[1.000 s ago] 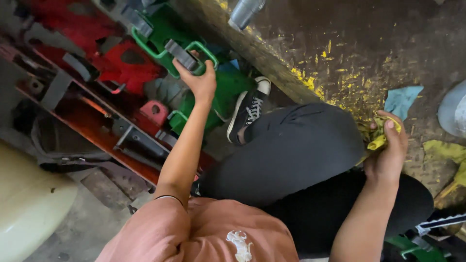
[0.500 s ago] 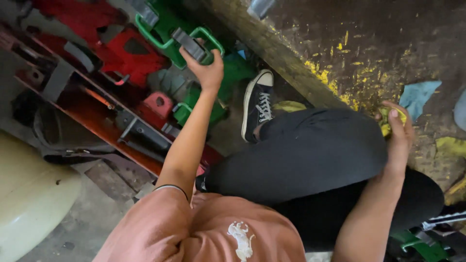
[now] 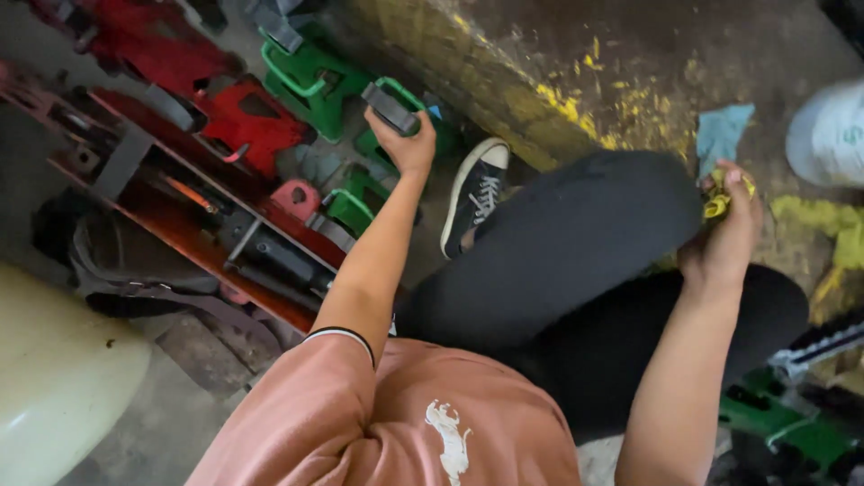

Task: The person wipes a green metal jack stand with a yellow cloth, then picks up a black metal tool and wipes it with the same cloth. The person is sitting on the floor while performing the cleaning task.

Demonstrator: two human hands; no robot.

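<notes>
My left hand reaches forward and grips the handle of a green metal jack stand, at its grey top pad. Another green stand lies just left of it, and a third green one lies lower, by my forearm. My right hand rests beside my raised knee and is closed on a crumpled yellow rag. My black-trousered legs and a black sneaker fill the middle.
Red stands and a red-orange metal frame lie at left. A wooden board with yellow paint flecks runs ahead. A blue cloth, a white container and yellow rags lie at right. A cream tank sits lower left.
The view has shifted, and my left hand has drawn the green stand lower and nearer. My right hand keeps the yellow rag and has lifted slightly by the knee.
</notes>
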